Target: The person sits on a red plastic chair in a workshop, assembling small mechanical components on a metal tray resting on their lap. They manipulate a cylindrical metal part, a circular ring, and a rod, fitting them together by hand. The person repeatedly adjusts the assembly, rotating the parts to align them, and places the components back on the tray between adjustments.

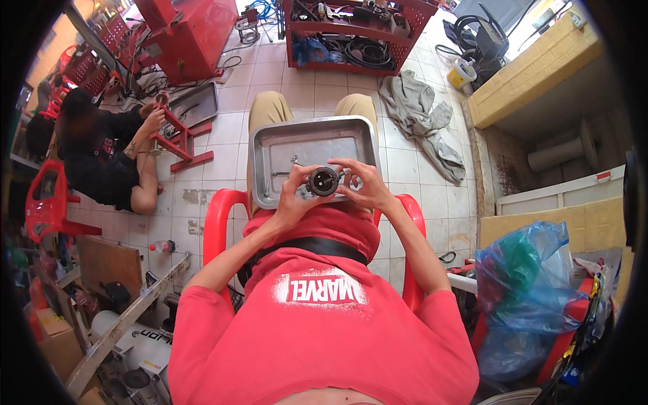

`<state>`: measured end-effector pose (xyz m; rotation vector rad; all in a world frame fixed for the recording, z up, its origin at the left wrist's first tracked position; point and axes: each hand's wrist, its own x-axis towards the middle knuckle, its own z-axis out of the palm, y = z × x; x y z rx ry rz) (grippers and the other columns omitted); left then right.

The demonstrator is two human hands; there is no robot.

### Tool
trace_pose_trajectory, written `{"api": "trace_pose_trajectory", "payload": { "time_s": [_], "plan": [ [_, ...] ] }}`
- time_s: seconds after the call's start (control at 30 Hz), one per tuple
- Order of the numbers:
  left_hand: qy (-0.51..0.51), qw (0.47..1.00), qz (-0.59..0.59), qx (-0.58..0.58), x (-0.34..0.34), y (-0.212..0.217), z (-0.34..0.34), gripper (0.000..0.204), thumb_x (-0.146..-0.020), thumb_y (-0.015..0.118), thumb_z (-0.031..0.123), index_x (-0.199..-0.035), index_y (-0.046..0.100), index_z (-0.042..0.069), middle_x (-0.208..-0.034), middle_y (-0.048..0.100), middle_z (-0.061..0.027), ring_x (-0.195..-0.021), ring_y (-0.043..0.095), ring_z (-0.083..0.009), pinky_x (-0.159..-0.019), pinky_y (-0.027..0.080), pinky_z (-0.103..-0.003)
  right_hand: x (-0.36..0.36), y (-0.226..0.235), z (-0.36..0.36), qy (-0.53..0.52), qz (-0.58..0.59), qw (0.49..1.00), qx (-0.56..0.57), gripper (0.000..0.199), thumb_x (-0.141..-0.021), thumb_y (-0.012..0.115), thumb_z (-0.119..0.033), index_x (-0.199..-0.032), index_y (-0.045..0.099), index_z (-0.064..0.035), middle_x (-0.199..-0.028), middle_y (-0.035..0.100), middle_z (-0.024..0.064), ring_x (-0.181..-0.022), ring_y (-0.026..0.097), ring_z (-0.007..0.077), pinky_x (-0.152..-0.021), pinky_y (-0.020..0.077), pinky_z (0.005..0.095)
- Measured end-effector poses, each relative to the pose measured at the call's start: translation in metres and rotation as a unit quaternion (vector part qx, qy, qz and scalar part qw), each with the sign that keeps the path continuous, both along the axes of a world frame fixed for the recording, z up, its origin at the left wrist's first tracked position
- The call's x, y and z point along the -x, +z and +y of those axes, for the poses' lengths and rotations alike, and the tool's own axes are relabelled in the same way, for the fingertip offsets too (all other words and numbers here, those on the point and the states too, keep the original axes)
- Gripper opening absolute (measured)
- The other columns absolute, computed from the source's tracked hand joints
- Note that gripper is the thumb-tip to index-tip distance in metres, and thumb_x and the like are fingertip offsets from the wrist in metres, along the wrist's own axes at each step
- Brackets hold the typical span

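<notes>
Over the metal tray point(270, 145) on my lap, both hands hold a round dark metal part point(324, 182) with a ring-shaped rim and a hollow, shadowed middle. My left hand point(293, 196) is closed on its left side, thumb and fingers against the rim. My right hand point(368, 187) grips the opposite side, its fingers bent around a small metal piece point(343, 173) that sticks out there. Whether that piece belongs to the round part I cannot tell. A thin metal rod or bolt point(279, 173) lies in the tray beside my left hand.
I sit in a red plastic chair point(219, 216). At left, a person point(94, 148) sits low, hands at a red metal stand point(179, 138). Ahead stands a red tool cart point(351, 47); a grey cloth point(422, 115) lies on the floor. Blue plastic bags point(523, 283) are at right.
</notes>
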<state>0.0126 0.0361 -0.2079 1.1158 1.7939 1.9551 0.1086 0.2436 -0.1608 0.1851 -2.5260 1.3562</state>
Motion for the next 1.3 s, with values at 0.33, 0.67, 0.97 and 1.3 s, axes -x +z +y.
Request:
{"api": "trace_pose_trajectory", "payload": {
  "time_s": [0.33, 0.67, 0.97, 1.3],
  "plan": [
    [-0.020, 0.999, 0.024, 0.013, 0.011, -0.003, -0.002, 0.061, -0.074, 0.088, 0.002, -0.130, 0.065, 0.009, -0.122, 0.066, -0.0082, -0.119, 0.065, -0.0211, -0.103, 0.052, -0.035, 0.001, 0.002, -0.019, -0.003, 0.100, 0.994, 0.042, 0.076, -0.065, 0.100, -0.023, -0.134, 0.069, -0.0141, -0.124, 0.059, 0.0061, -0.076, 0.061, 0.0112, -0.063, 0.0513, 0.0259],
    [-0.138, 0.976, 0.143, 0.085, 0.013, 0.030, -0.005, 0.068, -0.069, 0.096, 0.021, -0.125, 0.064, 0.003, -0.118, 0.067, -0.0094, -0.111, 0.065, -0.0204, -0.096, 0.052, -0.035, -0.003, 0.028, -0.013, 0.130, 0.065, 0.989, 0.003, 0.056, -0.065, 0.096, -0.027, -0.115, 0.076, -0.0104, -0.118, 0.067, 0.0029, -0.103, 0.060, 0.0203, -0.101, 0.0424, 0.0399],
    [-0.285, 0.919, -0.250, 0.107, -0.004, 0.040, -0.013, 0.016, -0.092, 0.080, 0.017, -0.097, 0.074, 0.003, -0.087, 0.074, -0.0038, -0.076, 0.066, -0.0094, -0.068, 0.052, -0.026, 0.006, 0.007, -0.012, 0.023, -0.021, 0.946, 0.322, 0.048, -0.092, 0.077, -0.026, -0.133, 0.066, -0.0039, -0.123, 0.064, 0.0072, -0.107, 0.055, 0.0144, -0.091, 0.0462, 0.0278],
    [0.029, 0.962, -0.259, -0.079, 0.044, 0.011, -0.010, 0.030, -0.105, 0.064, 0.017, -0.130, 0.060, 0.000, -0.098, 0.070, -0.0070, -0.092, 0.068, -0.0142, -0.087, 0.051, -0.028, 0.022, -0.024, -0.001, -0.114, -0.075, 0.984, 0.113, 0.028, -0.099, 0.070, -0.018, -0.123, 0.068, -0.0037, -0.101, 0.073, 0.0073, -0.080, 0.063, 0.0142, -0.072, 0.0520, 0.0303]
  ]
}}
